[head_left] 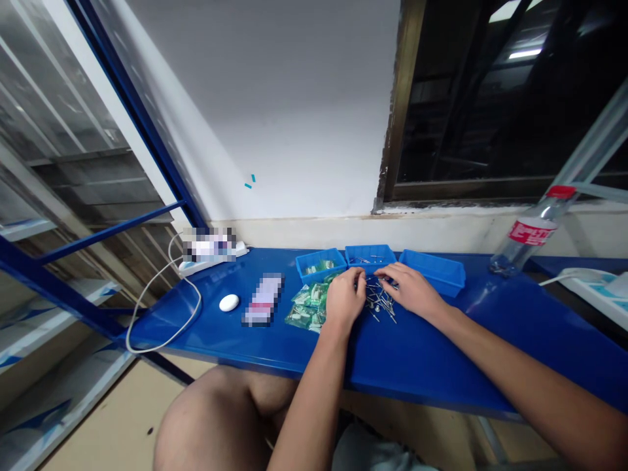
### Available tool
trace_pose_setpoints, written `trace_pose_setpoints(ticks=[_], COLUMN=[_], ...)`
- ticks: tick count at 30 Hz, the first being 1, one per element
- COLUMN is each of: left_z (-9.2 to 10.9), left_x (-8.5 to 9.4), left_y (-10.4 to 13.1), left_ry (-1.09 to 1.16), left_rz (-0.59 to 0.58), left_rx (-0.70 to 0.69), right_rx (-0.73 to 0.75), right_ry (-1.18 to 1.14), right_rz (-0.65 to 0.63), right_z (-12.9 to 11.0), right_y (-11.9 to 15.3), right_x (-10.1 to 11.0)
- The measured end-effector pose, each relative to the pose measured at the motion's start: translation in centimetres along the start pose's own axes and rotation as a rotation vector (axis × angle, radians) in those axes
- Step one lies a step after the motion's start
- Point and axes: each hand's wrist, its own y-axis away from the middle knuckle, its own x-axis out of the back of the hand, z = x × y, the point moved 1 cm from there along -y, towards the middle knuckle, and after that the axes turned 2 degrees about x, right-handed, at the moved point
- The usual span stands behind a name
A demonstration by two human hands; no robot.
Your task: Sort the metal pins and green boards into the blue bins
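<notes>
The left hand [344, 297] and right hand [412, 288] were curled over the far edge of a pile of metal pins [380, 306]; I could not tell whether either held one. Green packets [307, 307] lay just left, three blue trays [436, 278] beyond, on the blue table [441, 366].

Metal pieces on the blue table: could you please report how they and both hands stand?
Left hand and right hand at the metal pieces, grips unclear. Pieces piled loose on blue table. Green packets close beside left hand.
</notes>
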Motion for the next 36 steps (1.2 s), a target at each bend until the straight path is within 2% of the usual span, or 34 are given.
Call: trace_pose_setpoints(ticks=[6,12,18,24,29,36], left_z=[0.6,0.7,-0.2,-0.7,-1.1,-1.1], left_x=[0.1,0.1,-0.5,-0.8,-1.0,-1.0], left_y=[0.0,-0.1,-0.4,-0.3,-0.3,-0.4], left_ry=[0.072,0.264,0.360,0.317,0.297,0.299], left_rz=[-0.103,-0.108,-0.059,-0.100,-0.079,-0.039], left_rx=[-0.046,-0.003,0.062,0.022,-0.009,0.010], right_rx=[-0.061,-0.104,-0.147,-0.236,-0.271,-0.200], right_ry=[-0.261,-0.320,-0.372,-0.393,-0.456,-0.427], right_rz=[0.143,0.185,0.162,0.157,0.118,0.077], right_z=[-2.6,-2.3,-2.1,-2.3,-2.3,-2.1], right_y=[-0.2,0.0,-0.1,-0.2,-0.2,-0.2], right_x=[0.1,-0.4,-0.7,-0.7,-0.9,-1.0])
